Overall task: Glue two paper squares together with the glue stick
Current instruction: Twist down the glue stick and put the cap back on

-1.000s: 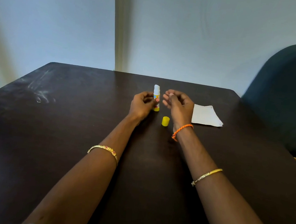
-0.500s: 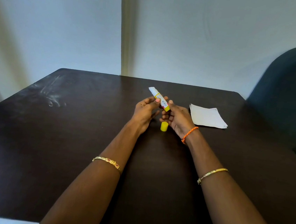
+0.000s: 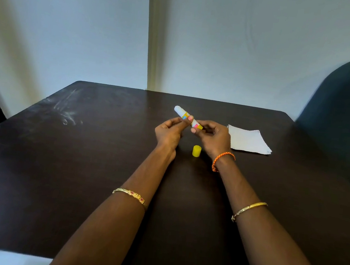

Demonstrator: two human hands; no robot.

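Together, the left hand [image 3: 168, 131] and right hand [image 3: 213, 136] are pinching a tilted, uncapped white-and-yellow glue stick [image 3: 187, 117] above the dark table [image 3: 57, 174], its yellow cap [image 3: 196, 151] standing below, white paper squares [image 3: 248, 140] lying nearby.

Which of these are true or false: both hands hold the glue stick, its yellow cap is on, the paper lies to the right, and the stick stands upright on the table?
1. Both the left hand and the right hand hold the glue stick. True.
2. The yellow cap is on the stick. False: it stands on the table between the wrists.
3. The paper squares lie to the right of the hands. True.
4. The stick stands upright on the table. False: it is held tilted in the air.
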